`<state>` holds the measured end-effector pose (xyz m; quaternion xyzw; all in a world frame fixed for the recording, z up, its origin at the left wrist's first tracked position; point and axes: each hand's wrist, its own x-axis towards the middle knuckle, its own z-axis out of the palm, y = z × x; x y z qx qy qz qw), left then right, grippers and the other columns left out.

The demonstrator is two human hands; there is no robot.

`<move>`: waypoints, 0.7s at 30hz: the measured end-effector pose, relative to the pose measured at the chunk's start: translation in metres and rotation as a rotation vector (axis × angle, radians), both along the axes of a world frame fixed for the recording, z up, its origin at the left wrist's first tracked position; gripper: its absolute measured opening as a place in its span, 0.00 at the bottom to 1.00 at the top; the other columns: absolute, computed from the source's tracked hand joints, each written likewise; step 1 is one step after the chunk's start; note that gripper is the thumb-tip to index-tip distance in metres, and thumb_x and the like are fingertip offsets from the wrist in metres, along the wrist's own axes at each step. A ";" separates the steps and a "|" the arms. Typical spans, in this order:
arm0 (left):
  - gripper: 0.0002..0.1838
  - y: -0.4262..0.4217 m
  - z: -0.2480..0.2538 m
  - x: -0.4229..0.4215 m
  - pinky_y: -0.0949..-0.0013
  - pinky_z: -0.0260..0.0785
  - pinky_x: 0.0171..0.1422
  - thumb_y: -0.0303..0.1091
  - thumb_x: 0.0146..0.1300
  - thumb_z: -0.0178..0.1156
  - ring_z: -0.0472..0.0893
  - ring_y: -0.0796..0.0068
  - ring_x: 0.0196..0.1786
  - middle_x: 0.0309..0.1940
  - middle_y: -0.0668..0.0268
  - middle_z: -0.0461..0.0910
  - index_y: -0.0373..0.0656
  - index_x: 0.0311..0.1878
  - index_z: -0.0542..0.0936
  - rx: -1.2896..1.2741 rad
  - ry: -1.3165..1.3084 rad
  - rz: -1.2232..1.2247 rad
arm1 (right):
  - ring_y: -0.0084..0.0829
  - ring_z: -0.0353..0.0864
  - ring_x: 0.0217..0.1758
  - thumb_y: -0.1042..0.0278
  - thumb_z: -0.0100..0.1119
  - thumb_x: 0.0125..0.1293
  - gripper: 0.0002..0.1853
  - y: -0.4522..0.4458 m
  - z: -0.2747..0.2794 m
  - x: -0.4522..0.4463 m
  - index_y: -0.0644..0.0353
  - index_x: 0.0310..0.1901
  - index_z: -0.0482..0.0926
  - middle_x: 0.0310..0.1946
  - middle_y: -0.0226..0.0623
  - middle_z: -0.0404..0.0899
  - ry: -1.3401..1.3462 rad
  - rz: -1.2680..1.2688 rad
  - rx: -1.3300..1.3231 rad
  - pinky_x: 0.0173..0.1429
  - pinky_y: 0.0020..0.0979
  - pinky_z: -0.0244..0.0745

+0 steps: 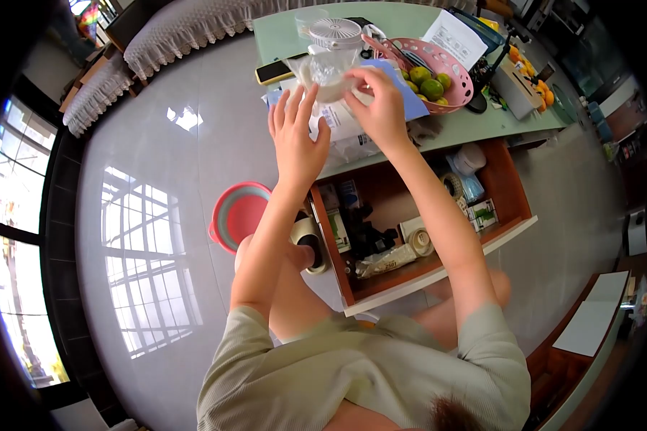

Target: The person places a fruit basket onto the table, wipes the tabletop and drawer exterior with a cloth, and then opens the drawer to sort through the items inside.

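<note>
A clear plastic bag (327,70) with a pale roundish thing in it stands on the green tabletop (280,29). My right hand (375,97) is at the bag's right side, its thumb and index finger close together at the edge; what they pinch, if anything, is too small to make out. My left hand (298,136) is raised just left of and below the bag, fingers spread and holding nothing. Under the hands lie a white package (338,122) and a blue sheet (410,104). A white round fan (336,32) is behind the bag.
A pink basket (461,68) of green fruit sits to the right, near a printed paper (454,39). A black phone (273,72) lies left. Below, an open drawer (438,269) holds tape and packets. A pink basin (243,215) is on the floor.
</note>
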<state>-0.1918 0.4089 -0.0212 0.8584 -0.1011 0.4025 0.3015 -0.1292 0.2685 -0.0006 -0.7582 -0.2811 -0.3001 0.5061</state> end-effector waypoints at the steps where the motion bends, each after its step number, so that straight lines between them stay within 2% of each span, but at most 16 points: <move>1: 0.27 0.004 -0.006 0.005 0.49 0.47 0.68 0.27 0.52 0.56 0.64 0.54 0.62 0.56 0.61 0.70 0.51 0.59 0.71 0.055 0.010 0.057 | 0.30 0.78 0.35 0.78 0.61 0.50 0.14 0.001 -0.007 0.004 0.58 0.41 0.77 0.39 0.36 0.75 0.050 -0.022 -0.037 0.43 0.27 0.75; 2: 0.24 0.008 -0.022 0.010 0.48 0.47 0.68 0.32 0.50 0.58 0.67 0.57 0.60 0.52 0.65 0.74 0.52 0.55 0.74 0.079 0.019 0.123 | 0.30 0.78 0.33 0.75 0.61 0.50 0.13 0.001 -0.016 0.006 0.54 0.40 0.78 0.41 0.32 0.73 0.119 -0.039 -0.091 0.40 0.28 0.75; 5: 0.25 0.007 -0.024 -0.003 0.49 0.48 0.68 0.37 0.48 0.60 0.68 0.58 0.60 0.52 0.65 0.74 0.52 0.54 0.75 -0.004 0.192 0.086 | 0.30 0.78 0.31 0.72 0.62 0.50 0.13 0.003 -0.029 0.003 0.51 0.40 0.79 0.41 0.29 0.72 0.012 -0.132 -0.240 0.35 0.29 0.73; 6: 0.24 0.007 -0.018 -0.005 0.54 0.52 0.67 0.37 0.47 0.61 0.69 0.59 0.59 0.52 0.61 0.75 0.51 0.52 0.76 -0.012 0.164 0.082 | 0.29 0.77 0.30 0.70 0.62 0.50 0.13 0.004 -0.027 0.000 0.48 0.40 0.79 0.40 0.27 0.72 0.019 -0.166 -0.261 0.33 0.30 0.72; 9: 0.26 0.010 -0.022 0.002 0.53 0.51 0.66 0.39 0.48 0.60 0.68 0.58 0.59 0.54 0.62 0.73 0.49 0.54 0.73 -0.066 0.221 0.073 | 0.28 0.76 0.29 0.70 0.62 0.50 0.15 0.006 -0.029 -0.001 0.47 0.42 0.79 0.41 0.26 0.71 -0.009 -0.214 -0.247 0.33 0.29 0.72; 15: 0.29 0.011 -0.034 0.008 0.55 0.53 0.65 0.38 0.53 0.57 0.66 0.54 0.60 0.58 0.54 0.67 0.45 0.61 0.66 -0.114 0.131 0.149 | 0.25 0.77 0.30 0.69 0.62 0.51 0.25 0.000 -0.022 -0.016 0.42 0.53 0.73 0.44 0.26 0.70 0.026 -0.177 -0.227 0.33 0.29 0.73; 21: 0.27 0.002 -0.036 0.004 0.55 0.51 0.66 0.35 0.56 0.54 0.64 0.55 0.62 0.59 0.55 0.66 0.44 0.61 0.66 -0.089 0.078 0.165 | 0.25 0.78 0.29 0.69 0.61 0.51 0.26 -0.018 -0.015 -0.033 0.42 0.54 0.72 0.46 0.28 0.70 0.022 -0.154 -0.233 0.33 0.27 0.74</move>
